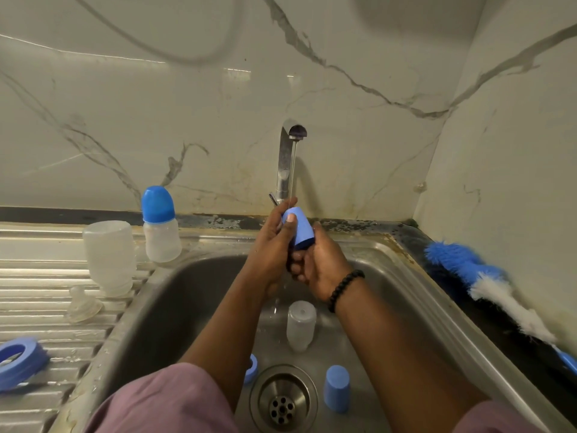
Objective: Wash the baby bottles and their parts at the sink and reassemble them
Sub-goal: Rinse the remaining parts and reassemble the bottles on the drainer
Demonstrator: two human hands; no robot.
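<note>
Blue cap [300,227]: held under a thin stream from the tap [285,160], above the steel sink [175,295].
Left hand [271,246]: fingers curled round the cap, thumb pressed on its side.
Right hand [321,267]: curled round the cap's lower end from 4 o'clock; beaded bracelet [345,289] at the wrist.
Basin: clear bottle [300,325] lying at the centre, second cap [336,388] at 5 o'clock beside the drain [282,398].
Drainboard, 9 o'clock: capped bottle [160,225], inverted bottle [110,256], teat [82,306], blue ring [18,362].
Counter, 3 o'clock: bottle brush [487,285].
</note>
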